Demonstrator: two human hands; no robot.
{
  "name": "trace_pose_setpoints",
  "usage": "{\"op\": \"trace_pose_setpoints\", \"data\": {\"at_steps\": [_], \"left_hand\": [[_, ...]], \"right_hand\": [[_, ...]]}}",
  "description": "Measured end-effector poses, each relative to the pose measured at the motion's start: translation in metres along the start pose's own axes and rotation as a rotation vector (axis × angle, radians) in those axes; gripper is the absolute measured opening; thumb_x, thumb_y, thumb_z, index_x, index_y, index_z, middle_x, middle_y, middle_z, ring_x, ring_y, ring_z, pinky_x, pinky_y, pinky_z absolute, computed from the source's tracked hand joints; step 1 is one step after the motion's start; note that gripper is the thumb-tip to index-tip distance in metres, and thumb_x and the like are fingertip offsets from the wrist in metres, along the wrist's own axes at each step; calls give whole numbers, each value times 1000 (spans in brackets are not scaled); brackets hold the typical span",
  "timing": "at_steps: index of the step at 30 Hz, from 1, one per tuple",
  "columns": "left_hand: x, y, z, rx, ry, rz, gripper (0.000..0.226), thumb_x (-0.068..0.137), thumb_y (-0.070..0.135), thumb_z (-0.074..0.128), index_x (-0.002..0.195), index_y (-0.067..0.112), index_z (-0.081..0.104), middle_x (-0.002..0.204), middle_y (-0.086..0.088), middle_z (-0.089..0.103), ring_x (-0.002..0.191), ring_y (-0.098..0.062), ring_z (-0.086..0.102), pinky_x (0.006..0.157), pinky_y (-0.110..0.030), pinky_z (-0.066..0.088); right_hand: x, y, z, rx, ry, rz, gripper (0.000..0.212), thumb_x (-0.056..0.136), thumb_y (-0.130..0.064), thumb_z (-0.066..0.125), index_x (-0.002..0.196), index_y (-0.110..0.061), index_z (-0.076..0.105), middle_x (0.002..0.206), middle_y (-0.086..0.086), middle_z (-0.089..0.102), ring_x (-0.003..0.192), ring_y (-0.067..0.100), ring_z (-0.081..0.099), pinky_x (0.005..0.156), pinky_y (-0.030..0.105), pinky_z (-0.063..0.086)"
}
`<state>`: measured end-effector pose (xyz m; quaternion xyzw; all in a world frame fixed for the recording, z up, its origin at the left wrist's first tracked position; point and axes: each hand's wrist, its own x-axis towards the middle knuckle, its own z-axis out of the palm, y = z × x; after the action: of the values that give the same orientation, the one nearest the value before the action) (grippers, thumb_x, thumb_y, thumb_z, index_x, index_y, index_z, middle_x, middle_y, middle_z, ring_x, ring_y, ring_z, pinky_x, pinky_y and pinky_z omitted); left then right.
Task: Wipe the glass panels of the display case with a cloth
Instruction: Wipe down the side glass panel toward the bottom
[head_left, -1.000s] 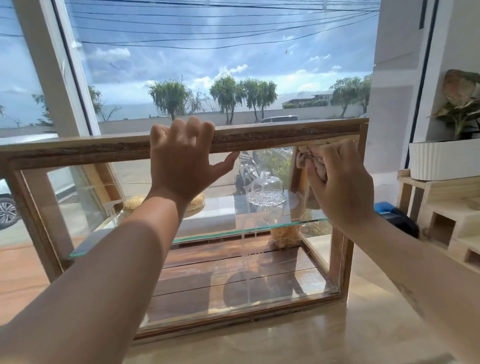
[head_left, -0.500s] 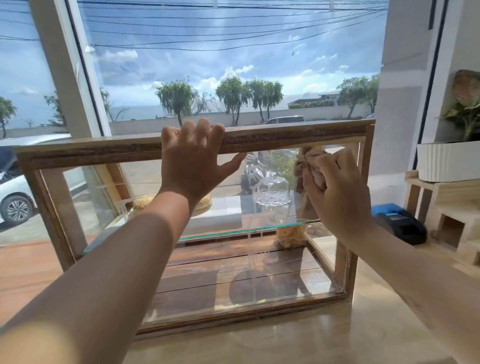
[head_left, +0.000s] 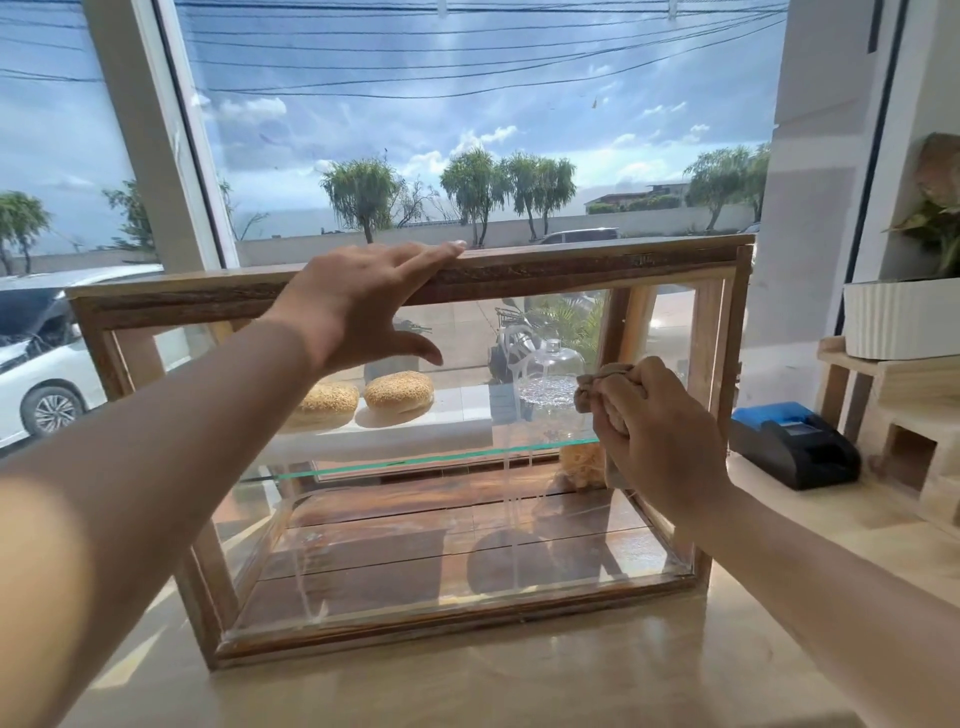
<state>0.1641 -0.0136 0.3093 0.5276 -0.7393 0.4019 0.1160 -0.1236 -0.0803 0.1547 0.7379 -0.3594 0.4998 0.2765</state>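
A wood-framed glass display case (head_left: 571, 275) stands on the counter in front of me. My left hand (head_left: 358, 306) rests on its top rail with straight fingers, thumb hanging in front of the glass. My right hand (head_left: 654, 431) grips a bunched brown cloth (head_left: 605, 382) and presses it against the front glass panel (head_left: 415, 519) at mid height, near the right side. Streaks of liquid run down the glass below the cloth. Inside, a glass shelf (head_left: 415, 462) holds two sesame buns (head_left: 397, 392) and a clear glass dome (head_left: 550, 374).
A black and blue receipt printer (head_left: 789, 447) sits just right of the case. Pale wooden crates (head_left: 909, 447) with a white planter (head_left: 898, 319) stand at the far right. A large window is close behind the case. The marble counter (head_left: 467, 680) stretches toward me.
My right hand has slid the cloth down the glass from the upper right corner to mid height. My left hand has opened out along the top rail. The view has shifted left.
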Motion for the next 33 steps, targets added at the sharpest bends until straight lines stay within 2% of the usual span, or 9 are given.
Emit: {"op": "trace_pose_setpoints", "data": {"at_steps": [5, 8, 13, 17, 19, 23, 27, 29, 33], "left_hand": [[1, 1, 3, -24, 64, -1, 96, 65, 73, 65, 147, 37, 29, 139, 7, 54, 112, -26, 60, 79, -40, 54], [0, 0, 5, -3, 67, -26, 95, 63, 78, 59, 144, 36, 32, 131, 3, 59, 105, -28, 62, 76, -40, 54], [-3, 1, 6, 66, 84, -80, 96, 62, 82, 51, 142, 32, 36, 124, 0, 59, 95, -30, 63, 69, -36, 50], [-3, 4, 4, 56, 84, -98, 94, 63, 81, 56, 139, 29, 39, 127, 1, 59, 99, -29, 63, 73, -37, 51], [-4, 5, 3, 58, 85, -113, 95, 62, 82, 57, 139, 29, 40, 128, 1, 59, 101, -29, 63, 74, -38, 51], [-4, 6, 4, 78, 100, -134, 100, 62, 82, 56, 143, 26, 39, 132, 1, 58, 105, -30, 62, 77, -39, 51], [-3, 6, 3, 49, 102, -156, 97, 60, 84, 59, 138, 28, 44, 130, 4, 60, 105, -29, 62, 79, -39, 51], [-3, 6, 3, 45, 108, -155, 95, 59, 84, 59, 136, 29, 46, 127, 4, 61, 103, -28, 63, 77, -38, 51], [-4, 7, 2, 52, 107, -168, 95, 58, 85, 58, 136, 32, 45, 128, 6, 61, 107, -27, 61, 80, -37, 50]], "right_hand": [[60, -27, -5, 64, 159, -49, 11, 92, -17, 69, 98, -8, 67, 93, 14, 58, 79, 29, 60, 55, 33, 52], [73, -40, 5, 44, 161, -68, 9, 90, -14, 71, 94, -8, 65, 90, 12, 54, 76, 28, 57, 51, 33, 49], [31, -39, 22, 40, 107, -116, 11, 90, -14, 70, 95, -10, 62, 92, 14, 56, 76, 31, 59, 55, 39, 56], [1, -38, 18, 24, -27, -205, 36, 81, -11, 78, 98, -18, 46, 90, 12, 56, 72, 29, 59, 52, 37, 54], [11, -41, 10, 52, -27, -171, 31, 83, -12, 77, 101, -16, 52, 93, 12, 57, 75, 30, 61, 53, 39, 57], [70, -54, -3, 110, 137, -77, 15, 88, -14, 74, 98, -12, 65, 92, 13, 56, 79, 29, 59, 54, 34, 54], [80, -63, 10, 80, 183, -133, 33, 85, -10, 76, 99, -21, 47, 88, 14, 53, 73, 30, 57, 51, 36, 52], [63, -61, 16, 85, 176, -112, 35, 84, -10, 77, 101, -20, 48, 89, 14, 55, 74, 31, 58, 54, 38, 55], [12, -59, 22, 55, 51, -215, 44, 78, -8, 80, 99, -20, 43, 88, 13, 56, 72, 30, 59, 52, 37, 54]]}}
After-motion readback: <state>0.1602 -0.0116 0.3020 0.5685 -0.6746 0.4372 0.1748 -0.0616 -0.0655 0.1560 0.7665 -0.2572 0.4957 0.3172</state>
